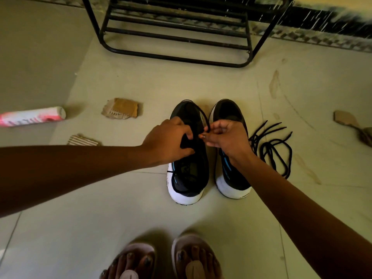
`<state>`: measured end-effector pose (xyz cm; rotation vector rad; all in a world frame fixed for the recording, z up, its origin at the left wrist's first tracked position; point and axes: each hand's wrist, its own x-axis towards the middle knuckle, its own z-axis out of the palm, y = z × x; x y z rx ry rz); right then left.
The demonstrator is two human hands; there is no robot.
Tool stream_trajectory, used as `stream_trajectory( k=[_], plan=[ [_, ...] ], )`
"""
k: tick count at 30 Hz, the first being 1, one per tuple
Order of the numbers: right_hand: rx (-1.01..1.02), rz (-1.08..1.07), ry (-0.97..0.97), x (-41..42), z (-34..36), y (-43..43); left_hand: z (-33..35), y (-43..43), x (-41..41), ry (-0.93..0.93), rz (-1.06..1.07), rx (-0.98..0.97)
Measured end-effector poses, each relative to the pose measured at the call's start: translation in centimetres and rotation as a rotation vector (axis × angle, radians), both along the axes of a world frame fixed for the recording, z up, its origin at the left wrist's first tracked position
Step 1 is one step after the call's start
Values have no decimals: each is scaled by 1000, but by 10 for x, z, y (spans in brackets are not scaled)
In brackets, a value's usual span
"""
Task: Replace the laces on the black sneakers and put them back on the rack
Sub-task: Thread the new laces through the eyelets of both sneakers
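Nearest are the person's feet in sandals (161, 258) on the floor (80, 198). Just beyond them stand the two sneakers, side by side with white heels toward the person and toes toward the rack, so their long axis runs near to far. The left hand (169, 141) sits on the left sneaker (189, 178), fingers curled down on its throat to hold it steady. The right hand (227, 137) hangs over the gap beside the right sneaker (231, 188), its fingers pinched together on a black lace (205, 117) that arcs up from the left sneaker's toe end. The eyelets lie just left of and below that pinch, so the right hand is best placed to work the lace, though whether it is going in or coming out cannot be told. Loose laces (271, 150) lie coiled just right of the right sneaker. Further off are cardboard (120, 108) and a pink tube (32, 116), and farthest the rack (177, 55).
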<state>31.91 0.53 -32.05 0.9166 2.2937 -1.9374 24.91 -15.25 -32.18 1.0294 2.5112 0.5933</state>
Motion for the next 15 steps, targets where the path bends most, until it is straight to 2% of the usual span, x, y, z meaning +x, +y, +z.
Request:
stream_trajectory(
  k=[5,10,15],
  plan=[
    [-32,1,2,2,-4,-3,-8,2,1,54,22,1],
    [144,5,41,6,-12,-6,-25,3,2,-194,143,156],
    [225,-50,79,4,-20,-12,-29,6,1,-317,225,248]
  ],
)
